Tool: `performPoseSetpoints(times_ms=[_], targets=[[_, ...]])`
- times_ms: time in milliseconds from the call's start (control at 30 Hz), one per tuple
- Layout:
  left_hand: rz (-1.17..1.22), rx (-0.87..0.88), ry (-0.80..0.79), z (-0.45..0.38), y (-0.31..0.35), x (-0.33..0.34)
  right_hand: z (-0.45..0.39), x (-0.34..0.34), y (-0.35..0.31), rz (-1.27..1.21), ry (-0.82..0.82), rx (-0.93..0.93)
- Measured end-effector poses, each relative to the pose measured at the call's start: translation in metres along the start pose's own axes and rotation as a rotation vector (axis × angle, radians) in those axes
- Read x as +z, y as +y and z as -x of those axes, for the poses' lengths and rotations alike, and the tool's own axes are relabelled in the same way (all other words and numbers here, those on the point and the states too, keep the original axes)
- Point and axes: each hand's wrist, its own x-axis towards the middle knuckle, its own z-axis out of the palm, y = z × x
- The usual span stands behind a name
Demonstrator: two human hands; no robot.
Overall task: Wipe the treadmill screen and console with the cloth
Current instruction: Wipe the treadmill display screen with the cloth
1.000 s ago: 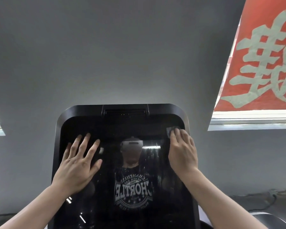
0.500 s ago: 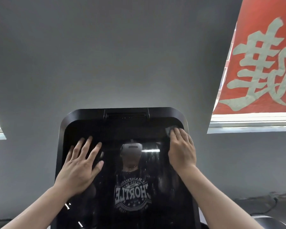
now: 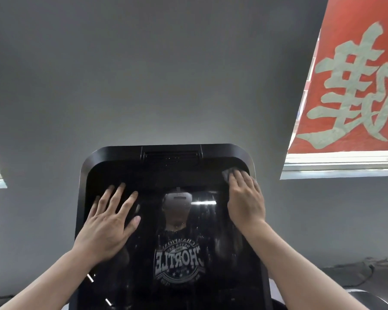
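Hands at work on a treadmill screen (image 3: 184, 253), seen from the head camera, as a person cleans the tall black panel standing before a grey wall (image 3: 166, 74). The right hand (image 3: 245, 201) presses a small grey cloth (image 3: 227, 174) flat against the glass at the upper right corner, fingers laid straight over it so that only a crumpled edge shows beyond the fingertips. The left hand (image 3: 111, 222) lies open and spread on the left side of the screen, palm down, holding nothing — a brace, by the look of it, against the push of the wiping.

Over the last second the cloth hand has crept upward and outward, from just inside the right edge to the rounded top corner of the dark bezel (image 3: 170, 151), while the left hand has stayed planted in nearly the same place. That suggests the pass along the right-hand edge has reached its limit, and a run across the top band seems the natural next stroke.

Specks and streaks are visible lower down the glass, around the reflected printed T-shirt, so much of the screen appears yet to be wiped — and the console below is out of view. A red banner (image 3: 349, 86) with a pale character hangs at a window to the right.
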Motion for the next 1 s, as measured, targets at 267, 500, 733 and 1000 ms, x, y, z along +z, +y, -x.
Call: performPoseSetpoints(times_ms=[267,500,733,1000], targets=[[0.006,0.001,0.014,0.001,0.001,0.002,0.019,0.006,0.015,0.079,-0.008,-0.101],[0.013,0.002,0.029,0.001,-0.001,0.007,0.043,0.014,0.018,0.088,0.007,-0.129],[0.008,0.0,0.047,0.001,0.0,0.01,0.058,0.022,0.022,0.061,0.032,-0.123],[0.003,0.009,0.07,0.001,-0.001,0.012,0.072,0.031,0.017,0.087,-0.008,-0.172]])
